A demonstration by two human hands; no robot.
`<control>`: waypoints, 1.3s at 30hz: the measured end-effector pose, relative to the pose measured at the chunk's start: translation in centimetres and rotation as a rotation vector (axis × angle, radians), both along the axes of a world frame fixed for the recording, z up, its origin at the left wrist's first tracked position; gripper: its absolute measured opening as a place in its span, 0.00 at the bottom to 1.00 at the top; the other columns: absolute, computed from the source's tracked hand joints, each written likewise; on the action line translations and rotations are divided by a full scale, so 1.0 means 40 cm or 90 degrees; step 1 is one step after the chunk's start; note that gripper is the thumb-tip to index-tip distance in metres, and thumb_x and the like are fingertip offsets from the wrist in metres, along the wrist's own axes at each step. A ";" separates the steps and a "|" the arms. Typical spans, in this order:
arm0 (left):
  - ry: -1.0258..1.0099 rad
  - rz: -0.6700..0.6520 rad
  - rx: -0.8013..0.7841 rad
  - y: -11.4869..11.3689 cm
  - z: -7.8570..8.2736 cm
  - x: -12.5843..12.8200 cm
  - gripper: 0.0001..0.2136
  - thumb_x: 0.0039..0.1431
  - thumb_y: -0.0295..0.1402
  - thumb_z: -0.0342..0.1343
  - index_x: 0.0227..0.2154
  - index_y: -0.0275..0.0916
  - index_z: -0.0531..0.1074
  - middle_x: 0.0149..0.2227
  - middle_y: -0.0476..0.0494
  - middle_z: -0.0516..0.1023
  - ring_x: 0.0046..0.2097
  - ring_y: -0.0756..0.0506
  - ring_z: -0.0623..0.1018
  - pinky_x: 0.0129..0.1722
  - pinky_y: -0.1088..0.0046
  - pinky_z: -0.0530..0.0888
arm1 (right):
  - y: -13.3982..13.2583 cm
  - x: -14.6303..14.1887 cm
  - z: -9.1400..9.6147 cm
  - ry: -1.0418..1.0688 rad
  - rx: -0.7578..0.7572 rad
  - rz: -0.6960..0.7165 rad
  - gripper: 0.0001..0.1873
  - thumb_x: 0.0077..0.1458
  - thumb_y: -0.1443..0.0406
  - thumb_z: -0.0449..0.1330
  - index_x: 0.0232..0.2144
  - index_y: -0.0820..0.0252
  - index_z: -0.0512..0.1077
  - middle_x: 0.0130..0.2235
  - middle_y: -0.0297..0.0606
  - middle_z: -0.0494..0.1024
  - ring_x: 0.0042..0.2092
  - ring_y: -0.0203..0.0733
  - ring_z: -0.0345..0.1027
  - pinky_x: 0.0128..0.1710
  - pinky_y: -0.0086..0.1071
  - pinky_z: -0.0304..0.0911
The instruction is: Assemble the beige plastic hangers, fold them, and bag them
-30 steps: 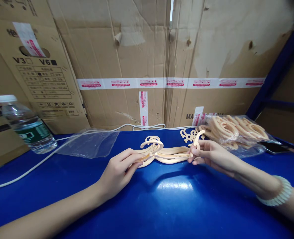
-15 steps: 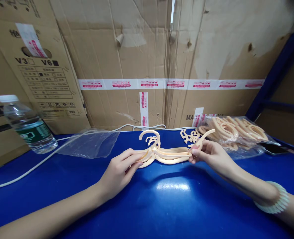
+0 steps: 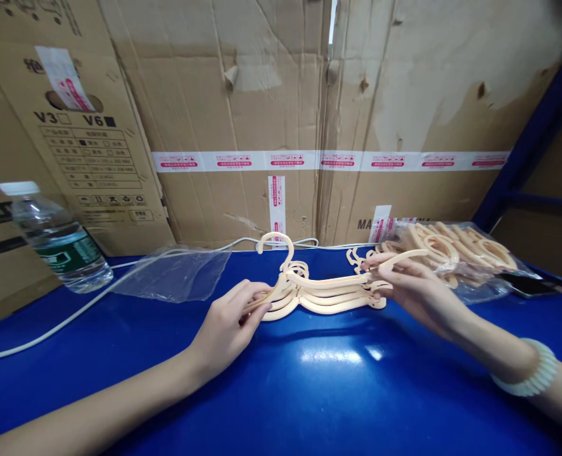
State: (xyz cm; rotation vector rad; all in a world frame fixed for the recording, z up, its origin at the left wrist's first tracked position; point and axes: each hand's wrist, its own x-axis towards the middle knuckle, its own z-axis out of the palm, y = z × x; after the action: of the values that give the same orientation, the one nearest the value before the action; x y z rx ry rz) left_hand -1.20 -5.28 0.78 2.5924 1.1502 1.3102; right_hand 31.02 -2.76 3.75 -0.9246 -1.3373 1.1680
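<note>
Pinching one end of a peach clothes hanger above stacked hangers, the left hand apparently steadied it while the right hand, clasping a loose hook, met its other end. Beyond, a clear plastic bag contained hanger pieces; a capped bottle held water.

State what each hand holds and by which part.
The left hand pinches a beige hanger by its left arm; the right hand grips a curved piece by its end nearest the hanger.
</note>
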 end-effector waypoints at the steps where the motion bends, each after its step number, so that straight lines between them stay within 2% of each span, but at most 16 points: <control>1: 0.002 0.006 -0.002 -0.002 0.003 0.000 0.07 0.64 0.25 0.53 0.44 0.38 0.71 0.38 0.46 0.77 0.38 0.47 0.77 0.38 0.73 0.73 | 0.009 0.015 0.008 0.020 0.004 -0.008 0.12 0.43 0.57 0.70 0.29 0.56 0.75 0.38 0.37 0.77 0.35 0.40 0.70 0.30 0.33 0.66; 5: 0.052 0.008 0.010 -0.007 0.009 0.001 0.06 0.64 0.26 0.52 0.41 0.38 0.72 0.35 0.45 0.76 0.37 0.45 0.74 0.37 0.68 0.70 | 0.051 0.082 0.031 0.037 0.017 -0.068 0.08 0.44 0.59 0.67 0.24 0.55 0.75 0.27 0.32 0.71 0.27 0.36 0.63 0.26 0.32 0.62; 8: 0.088 -0.018 -0.002 -0.012 0.008 0.004 0.05 0.63 0.25 0.51 0.38 0.38 0.72 0.35 0.44 0.76 0.37 0.44 0.72 0.37 0.66 0.69 | 0.076 0.118 0.026 0.028 0.042 -0.122 0.10 0.46 0.59 0.66 0.19 0.55 0.72 0.25 0.33 0.68 0.28 0.37 0.61 0.28 0.33 0.62; 13: 0.136 -0.034 -0.019 -0.017 0.002 0.011 0.05 0.60 0.24 0.51 0.34 0.38 0.70 0.35 0.44 0.75 0.40 0.43 0.72 0.41 0.63 0.69 | 0.069 0.110 0.016 -0.187 0.133 -0.160 0.17 0.51 0.53 0.64 0.19 0.56 0.70 0.23 0.34 0.67 0.29 0.41 0.61 0.31 0.35 0.61; 15: 0.157 -0.027 0.003 -0.017 0.000 0.012 0.06 0.58 0.24 0.52 0.36 0.38 0.71 0.36 0.43 0.76 0.41 0.42 0.73 0.41 0.62 0.70 | 0.046 0.088 0.023 -0.295 0.156 -0.094 0.15 0.51 0.53 0.64 0.22 0.57 0.72 0.25 0.34 0.70 0.30 0.41 0.63 0.32 0.35 0.60; 18: 0.186 -0.025 0.046 -0.016 -0.001 0.012 0.06 0.59 0.24 0.51 0.36 0.38 0.71 0.36 0.43 0.77 0.40 0.42 0.74 0.41 0.63 0.70 | 0.006 0.051 0.034 -0.527 0.213 0.114 0.13 0.51 0.54 0.66 0.29 0.57 0.74 0.31 0.35 0.75 0.34 0.41 0.67 0.35 0.34 0.61; 20: 0.209 -0.022 0.059 -0.016 -0.001 0.012 0.06 0.61 0.24 0.50 0.33 0.38 0.70 0.35 0.44 0.77 0.38 0.43 0.75 0.39 0.64 0.71 | -0.010 0.032 0.031 -0.646 0.249 0.230 0.13 0.49 0.55 0.68 0.30 0.58 0.74 0.32 0.36 0.75 0.34 0.41 0.67 0.35 0.34 0.62; 23: 0.236 -0.013 0.065 -0.016 -0.001 0.011 0.08 0.64 0.25 0.48 0.31 0.38 0.71 0.34 0.44 0.76 0.37 0.44 0.75 0.38 0.66 0.72 | -0.010 0.021 0.013 -0.706 0.242 0.273 0.10 0.53 0.57 0.65 0.27 0.57 0.74 0.28 0.34 0.74 0.30 0.38 0.65 0.30 0.31 0.60; 25: 0.241 -0.009 0.072 -0.015 -0.002 0.010 0.08 0.65 0.25 0.48 0.33 0.38 0.72 0.36 0.43 0.77 0.39 0.43 0.76 0.39 0.65 0.72 | 0.002 0.023 0.002 -0.701 0.234 0.240 0.09 0.56 0.60 0.62 0.27 0.57 0.74 0.26 0.33 0.73 0.27 0.37 0.63 0.27 0.30 0.58; 28: 0.244 0.003 0.086 -0.010 -0.007 0.008 0.09 0.65 0.25 0.47 0.37 0.39 0.73 0.37 0.42 0.77 0.40 0.42 0.76 0.40 0.64 0.73 | 0.024 0.037 -0.004 -0.675 0.255 0.161 0.08 0.54 0.61 0.62 0.26 0.58 0.73 0.25 0.33 0.72 0.26 0.37 0.62 0.25 0.30 0.57; 31: 0.251 0.011 0.084 -0.008 -0.010 0.007 0.09 0.64 0.25 0.48 0.38 0.38 0.73 0.38 0.41 0.78 0.40 0.42 0.76 0.40 0.62 0.73 | 0.048 0.066 0.006 -0.646 0.251 0.124 0.09 0.56 0.59 0.60 0.31 0.57 0.74 0.26 0.35 0.76 0.27 0.40 0.67 0.27 0.31 0.60; 34: 0.256 0.011 0.078 -0.010 -0.007 0.008 0.09 0.64 0.25 0.48 0.38 0.37 0.73 0.39 0.40 0.78 0.40 0.41 0.76 0.42 0.60 0.74 | 0.086 0.114 0.022 -0.693 0.291 0.049 0.09 0.58 0.59 0.57 0.35 0.57 0.74 0.31 0.38 0.78 0.31 0.43 0.70 0.31 0.34 0.63; 36: 0.260 0.011 0.080 -0.012 -0.004 0.009 0.09 0.63 0.25 0.48 0.38 0.37 0.73 0.39 0.40 0.78 0.40 0.40 0.76 0.42 0.59 0.74 | 0.118 0.150 0.028 -0.748 0.325 -0.029 0.07 0.54 0.62 0.58 0.34 0.57 0.74 0.31 0.39 0.76 0.32 0.45 0.69 0.32 0.36 0.62; 39: 0.266 0.018 0.085 -0.012 -0.002 0.010 0.09 0.63 0.25 0.47 0.38 0.37 0.73 0.39 0.40 0.78 0.40 0.40 0.77 0.41 0.58 0.74 | 0.168 0.187 0.029 -0.765 0.325 -0.064 0.09 0.45 0.70 0.60 0.32 0.57 0.75 0.30 0.41 0.76 0.34 0.48 0.69 0.35 0.38 0.61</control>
State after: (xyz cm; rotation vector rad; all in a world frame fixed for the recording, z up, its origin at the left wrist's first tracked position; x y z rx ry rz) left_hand -0.80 -5.77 0.70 3.0589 1.1821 0.8968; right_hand 38.52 3.95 4.92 -1.3246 -2.3287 0.0376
